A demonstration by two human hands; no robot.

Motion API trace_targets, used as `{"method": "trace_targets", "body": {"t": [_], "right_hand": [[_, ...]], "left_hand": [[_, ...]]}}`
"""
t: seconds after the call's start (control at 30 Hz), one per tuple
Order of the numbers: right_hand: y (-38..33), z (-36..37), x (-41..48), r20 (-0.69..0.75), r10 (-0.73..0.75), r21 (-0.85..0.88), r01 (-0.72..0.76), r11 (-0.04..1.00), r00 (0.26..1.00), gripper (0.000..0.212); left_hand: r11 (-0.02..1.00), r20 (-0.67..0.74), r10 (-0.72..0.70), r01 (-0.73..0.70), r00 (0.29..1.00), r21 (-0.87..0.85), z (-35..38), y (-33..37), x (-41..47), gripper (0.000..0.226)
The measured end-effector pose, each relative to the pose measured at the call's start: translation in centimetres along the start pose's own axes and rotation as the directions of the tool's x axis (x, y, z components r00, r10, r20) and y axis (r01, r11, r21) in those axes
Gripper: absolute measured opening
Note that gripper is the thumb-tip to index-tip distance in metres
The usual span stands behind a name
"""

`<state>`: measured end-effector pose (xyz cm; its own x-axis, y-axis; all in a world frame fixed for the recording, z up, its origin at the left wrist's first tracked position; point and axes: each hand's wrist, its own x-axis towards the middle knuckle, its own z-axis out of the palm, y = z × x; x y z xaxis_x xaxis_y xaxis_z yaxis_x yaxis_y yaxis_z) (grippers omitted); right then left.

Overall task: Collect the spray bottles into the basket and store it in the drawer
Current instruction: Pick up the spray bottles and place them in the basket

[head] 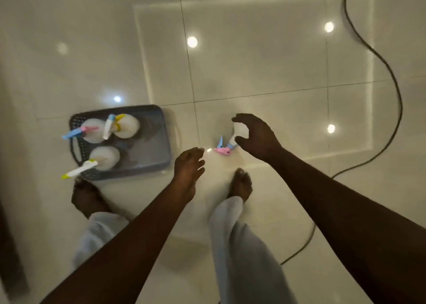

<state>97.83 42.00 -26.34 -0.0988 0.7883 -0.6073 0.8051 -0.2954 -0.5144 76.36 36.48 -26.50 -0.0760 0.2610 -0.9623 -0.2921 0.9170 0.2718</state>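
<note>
- Head view, left of centre: grey basket (pixel 149 163) on the floor (pixel 253 73), three spray bottles (pixel 125 126) inside it.
- Centre: fourth spray bottle (pixel 239 130), pink-and-blue head, outside the basket to its right.
- Right hand (pixel 257 137) cupped round its body; cannot tell if the grip has closed.
- Left hand (pixel 187 172), lower centre: relaxed, holding nothing.

Domestic interior. Glossy cream floor tiles (pixel 253 73) reflect recessed ceiling lights (pixel 192 42) beyond a grey plastic basket (pixel 161 128) of household spray bottles (pixel 129 126). A loose dark cable (pixel 402 110) trails well right of the basket. Bare feet (pixel 241 183) stand near it.
</note>
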Motion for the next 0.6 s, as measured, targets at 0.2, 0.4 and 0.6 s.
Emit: {"method": "trace_targets", "body": {"t": [0.2,0.4,0.6], "right_hand": [[6.6,-2.0,3.4,0.148,-0.059,-0.116,0.076,0.99,0.987,0.069],[9.7,-1.2,7.8,0.357,-0.071,-0.29,0.183,0.939,0.931,0.085],[11.6,0.7,12.9,0.349,-0.112,-0.29,0.221,0.931,0.93,0.063]], "left_hand": [[0.973,0.03,-0.143,0.146,0.989,-0.18,8.0,-3.8,2.9,0.012],[0.933,0.077,-0.225,0.238,0.971,-0.272,13.6,-5.9,7.0,0.049],[0.797,0.164,-0.323,0.361,0.932,-0.484,17.8,-8.2,12.4,0.063]]}}
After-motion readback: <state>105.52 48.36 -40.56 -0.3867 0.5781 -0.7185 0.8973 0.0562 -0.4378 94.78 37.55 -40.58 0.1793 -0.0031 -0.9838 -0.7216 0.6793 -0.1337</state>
